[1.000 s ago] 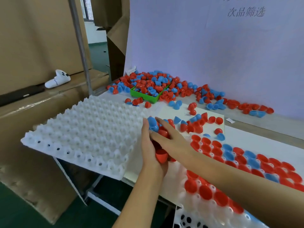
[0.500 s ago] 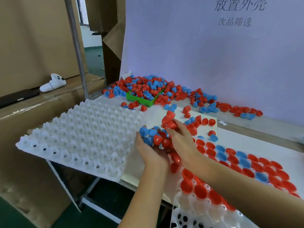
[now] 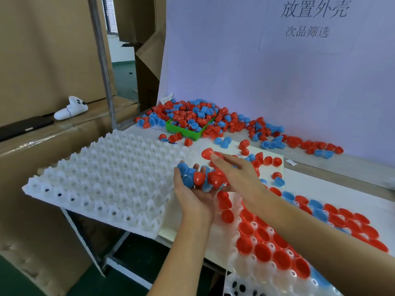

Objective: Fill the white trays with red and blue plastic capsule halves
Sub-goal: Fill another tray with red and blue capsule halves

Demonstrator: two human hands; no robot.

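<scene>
My left hand (image 3: 195, 201) is cupped palm up and holds a handful of red and blue capsule halves (image 3: 199, 178) between the two trays. Over that heap my right hand (image 3: 237, 169) reaches in from the right, and a red capsule half (image 3: 207, 153) sits at its fingertips. An empty white tray (image 3: 102, 178) lies to the left, overhanging the table edge. A second white tray (image 3: 267, 274) at the lower right has red and blue halves seated in many of its pockets.
A green bin (image 3: 188, 133) heaped with red and blue halves stands at the back, with more scattered along the purple backboard (image 3: 267, 71). A white sheet (image 3: 267, 167) carries loose halves. Cardboard boxes (image 3: 42, 60), a metal pole (image 3: 102, 60) and a white controller (image 3: 71, 108) are at the left.
Both hands have lifted slightly from the table with the gathered halves. The left palm has turned upward and fuller, and the right hand has moved over the heap with a red half.
</scene>
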